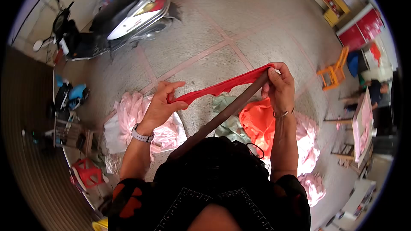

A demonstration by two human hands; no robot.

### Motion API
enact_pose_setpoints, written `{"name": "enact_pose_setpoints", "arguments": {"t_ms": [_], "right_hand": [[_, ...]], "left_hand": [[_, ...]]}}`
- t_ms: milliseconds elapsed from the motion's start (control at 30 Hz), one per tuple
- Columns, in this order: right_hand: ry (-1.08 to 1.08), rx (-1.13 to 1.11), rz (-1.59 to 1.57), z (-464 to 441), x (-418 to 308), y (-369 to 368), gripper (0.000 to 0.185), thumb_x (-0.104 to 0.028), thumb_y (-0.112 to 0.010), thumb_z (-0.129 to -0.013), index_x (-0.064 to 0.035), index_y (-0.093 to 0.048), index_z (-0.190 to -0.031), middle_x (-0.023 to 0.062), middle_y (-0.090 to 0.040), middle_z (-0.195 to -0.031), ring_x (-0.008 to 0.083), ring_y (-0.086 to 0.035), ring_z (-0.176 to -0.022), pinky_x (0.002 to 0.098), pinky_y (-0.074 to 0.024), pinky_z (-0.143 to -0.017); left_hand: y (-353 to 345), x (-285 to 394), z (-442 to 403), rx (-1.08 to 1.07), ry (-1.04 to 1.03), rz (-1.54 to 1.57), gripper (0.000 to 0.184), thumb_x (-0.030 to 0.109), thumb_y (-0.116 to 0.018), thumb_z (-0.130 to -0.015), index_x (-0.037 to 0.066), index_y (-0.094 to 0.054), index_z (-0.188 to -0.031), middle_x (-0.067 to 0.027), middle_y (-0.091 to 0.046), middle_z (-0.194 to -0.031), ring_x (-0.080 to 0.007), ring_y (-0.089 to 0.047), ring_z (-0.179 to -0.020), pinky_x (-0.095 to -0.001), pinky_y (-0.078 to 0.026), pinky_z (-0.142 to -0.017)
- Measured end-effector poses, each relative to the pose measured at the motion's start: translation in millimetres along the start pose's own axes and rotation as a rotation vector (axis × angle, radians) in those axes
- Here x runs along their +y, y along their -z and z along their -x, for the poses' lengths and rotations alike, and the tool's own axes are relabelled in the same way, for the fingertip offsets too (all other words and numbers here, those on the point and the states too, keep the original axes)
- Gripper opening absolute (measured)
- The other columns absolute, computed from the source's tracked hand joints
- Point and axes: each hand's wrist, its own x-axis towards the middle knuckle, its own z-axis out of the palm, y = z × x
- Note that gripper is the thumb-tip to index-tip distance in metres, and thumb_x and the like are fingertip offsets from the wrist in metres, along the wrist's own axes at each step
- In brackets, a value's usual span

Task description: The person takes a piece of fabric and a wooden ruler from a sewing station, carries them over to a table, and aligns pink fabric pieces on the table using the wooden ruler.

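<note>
Far left, the ribbed shutter [30,137] sinks into shadow, and the clutter beside it is hard to make out. Mid-frame, the left hand [157,105] has thumb and fingers spread, the red strip [222,86] ending between them; I can't tell how that end is held. The strip slants up to the right hand [282,81], which pinches it with a brown strip [227,113] under its thumb. The brown one runs down to lower centre, its far end lost against the black top [205,162]. At the right edge, the table [356,124] partly hides another person [377,92].

Around all this, a scooter [132,21] fills the upper left and pink cloth [130,111] heaps under the left hand. Green cloth [231,130] and orange cloth [259,122] lie lower centre, partly behind the brown strip; an orange chair [334,72] stands at right, below a red fridge [364,28].

The floor [197,60] is grey and worn, crossed by reddish bands at upper centre.
</note>
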Motion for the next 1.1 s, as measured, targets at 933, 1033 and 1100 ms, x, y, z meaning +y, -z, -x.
{"name": "enact_pose_setpoints", "arguments": {"t_ms": [933, 1033, 1100], "right_hand": [[0.024, 0.024, -0.118, -33.3, 42.8, 22.0, 0.013, -0.014, -0.061, -0.098, -0.0028, -0.056, -0.102, 0.0064, -0.062, -0.078, 0.0112, -0.058, -0.059, 0.0271, -0.0554, -0.049], [0.015, 0.030, -0.095, -29.1, 49.2, 17.0, 0.013, -0.014, -0.062, -0.098, -0.0032, -0.056, -0.102, 0.0061, -0.062, -0.078, 0.0108, -0.057, -0.060, 0.0265, -0.0550, -0.049], [0.003, 0.017, -0.079, -27.5, 54.2, 9.4, 0.012, -0.013, -0.062, -0.098, -0.0038, -0.055, -0.102, 0.0059, -0.062, -0.078, 0.0107, -0.057, -0.060, 0.0262, -0.0545, -0.049]], "left_hand": [[-53.9, 22.6, 107.2, 0.546, -0.081, 0.385, 0.018, 0.002, -0.060, -0.097, -0.002, -0.066, -0.114, -0.0050, -0.071, -0.104, -0.0085, -0.063, -0.093, -0.0248, -0.051, -0.085], [-56.4, 16.1, 115.4, 0.578, -0.100, 0.434, 0.021, 0.008, -0.061, -0.098, -0.001, -0.066, -0.116, -0.0030, -0.071, -0.102, -0.0071, -0.061, -0.093, -0.0245, -0.050, -0.084], [-56.4, 13.1, 124.1, 0.611, -0.091, 0.472, 0.022, 0.012, -0.062, -0.099, -0.001, -0.066, -0.115, -0.0017, -0.071, -0.100, -0.0066, -0.061, -0.092, -0.0243, -0.050, -0.083]]}}
